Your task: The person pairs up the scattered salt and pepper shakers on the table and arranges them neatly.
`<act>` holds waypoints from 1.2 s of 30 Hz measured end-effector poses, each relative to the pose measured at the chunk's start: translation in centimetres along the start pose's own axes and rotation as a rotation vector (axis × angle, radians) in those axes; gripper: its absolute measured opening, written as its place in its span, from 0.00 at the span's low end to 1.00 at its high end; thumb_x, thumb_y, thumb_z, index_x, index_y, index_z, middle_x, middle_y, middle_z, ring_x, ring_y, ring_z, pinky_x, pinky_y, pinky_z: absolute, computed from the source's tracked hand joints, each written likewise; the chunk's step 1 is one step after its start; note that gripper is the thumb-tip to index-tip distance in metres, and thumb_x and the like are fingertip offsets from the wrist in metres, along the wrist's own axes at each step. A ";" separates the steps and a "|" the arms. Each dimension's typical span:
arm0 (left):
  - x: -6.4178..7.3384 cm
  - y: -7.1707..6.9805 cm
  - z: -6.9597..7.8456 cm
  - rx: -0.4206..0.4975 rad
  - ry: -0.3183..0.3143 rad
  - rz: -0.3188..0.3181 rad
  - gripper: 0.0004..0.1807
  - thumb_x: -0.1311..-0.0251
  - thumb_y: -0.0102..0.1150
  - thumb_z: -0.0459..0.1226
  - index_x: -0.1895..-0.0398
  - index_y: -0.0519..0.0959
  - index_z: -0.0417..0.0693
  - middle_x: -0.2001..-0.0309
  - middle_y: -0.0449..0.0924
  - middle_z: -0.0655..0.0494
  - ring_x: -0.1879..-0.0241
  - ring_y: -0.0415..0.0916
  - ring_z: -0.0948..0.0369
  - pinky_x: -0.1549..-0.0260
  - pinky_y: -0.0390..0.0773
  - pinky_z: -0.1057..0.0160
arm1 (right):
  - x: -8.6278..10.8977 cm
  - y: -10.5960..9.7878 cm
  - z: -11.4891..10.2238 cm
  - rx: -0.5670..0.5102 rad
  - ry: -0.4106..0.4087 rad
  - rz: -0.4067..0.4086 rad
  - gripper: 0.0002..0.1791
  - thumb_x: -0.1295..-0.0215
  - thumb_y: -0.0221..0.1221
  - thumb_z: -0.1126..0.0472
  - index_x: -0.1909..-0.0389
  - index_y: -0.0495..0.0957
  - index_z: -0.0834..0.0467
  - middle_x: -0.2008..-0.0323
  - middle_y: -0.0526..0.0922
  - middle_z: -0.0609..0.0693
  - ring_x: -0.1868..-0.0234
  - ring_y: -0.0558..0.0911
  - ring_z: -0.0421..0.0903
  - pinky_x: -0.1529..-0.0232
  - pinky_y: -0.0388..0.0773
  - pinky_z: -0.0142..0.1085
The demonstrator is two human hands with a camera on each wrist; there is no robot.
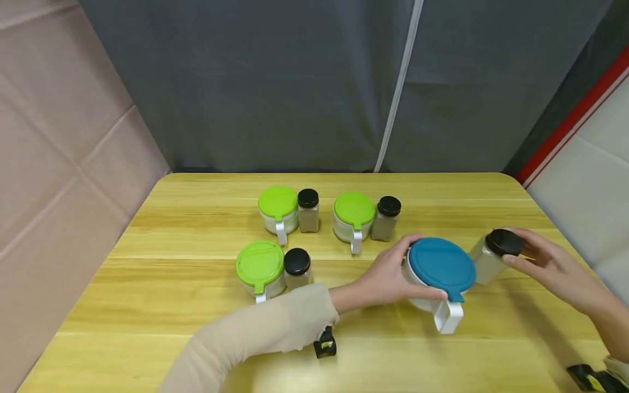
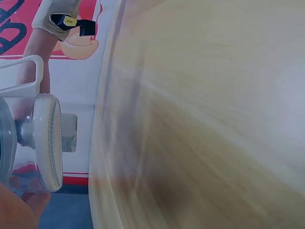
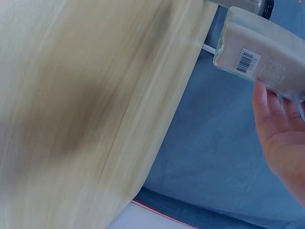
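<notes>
My left hand (image 1: 385, 275) grips a seasoning jar (image 1: 442, 265) around its body, fingers on the far side and thumb near the handle. The jar has a blue lid and a white handle that points toward me. Its base (image 2: 53, 143) shows above the tabletop in the left wrist view. With my right hand (image 1: 552, 267) I hold a clear square spice bottle (image 1: 485, 263) by its black cap, slightly tilted, just right of the jar. A barcode label marks the bottle's side (image 3: 252, 62) in the right wrist view, and its bottom is off the wood.
Behind and left of my hands, green-lidded jars stand paired with black-capped bottles: one pair at the back left (image 1: 278, 202), one at the back middle (image 1: 355, 210), one nearer (image 1: 260, 265), partly behind my left sleeve. A grey curtain (image 1: 275, 98) hangs behind the wooden table (image 1: 147, 305).
</notes>
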State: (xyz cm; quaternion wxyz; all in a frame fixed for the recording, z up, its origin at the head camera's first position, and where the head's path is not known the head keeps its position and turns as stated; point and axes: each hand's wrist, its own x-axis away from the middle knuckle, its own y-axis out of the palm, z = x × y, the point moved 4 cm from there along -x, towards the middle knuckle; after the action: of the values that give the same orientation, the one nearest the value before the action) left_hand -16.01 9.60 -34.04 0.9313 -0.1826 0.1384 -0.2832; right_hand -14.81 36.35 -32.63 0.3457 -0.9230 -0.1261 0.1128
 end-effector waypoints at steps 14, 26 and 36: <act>2.5 -2.2 -0.4 0.078 0.016 -0.023 0.47 0.59 0.73 0.43 0.35 0.57 0.54 0.44 0.68 0.63 0.49 0.67 0.69 0.51 0.68 0.68 | 0.0 0.8 -2.7 -0.067 -0.103 -0.074 0.29 0.37 0.48 0.77 0.34 0.56 0.63 0.44 0.66 0.38 0.51 0.72 0.31 0.63 0.75 0.27; 4.2 -4.3 -0.9 0.104 0.034 -0.020 0.46 0.60 0.74 0.40 0.36 0.58 0.51 0.44 0.68 0.61 0.47 0.67 0.67 0.49 0.67 0.68 | -0.5 1.6 -5.2 -0.191 -0.250 -0.139 0.30 0.42 0.46 0.84 0.37 0.57 0.69 0.43 0.68 0.47 0.51 0.75 0.37 0.62 0.75 0.27; 5.3 -5.6 -1.5 0.107 0.069 -0.006 0.46 0.61 0.74 0.37 0.37 0.59 0.49 0.44 0.68 0.59 0.46 0.67 0.66 0.48 0.67 0.67 | -0.7 2.6 -6.8 -0.197 -0.299 -0.197 0.32 0.42 0.46 0.84 0.36 0.55 0.69 0.41 0.68 0.45 0.50 0.75 0.37 0.62 0.76 0.29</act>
State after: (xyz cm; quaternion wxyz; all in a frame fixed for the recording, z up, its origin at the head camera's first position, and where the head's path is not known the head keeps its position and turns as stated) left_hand -14.92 1.80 -33.81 0.9336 -0.1230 0.1544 -0.2991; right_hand -13.08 30.10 -29.29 0.2407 -0.9084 -0.2763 0.2014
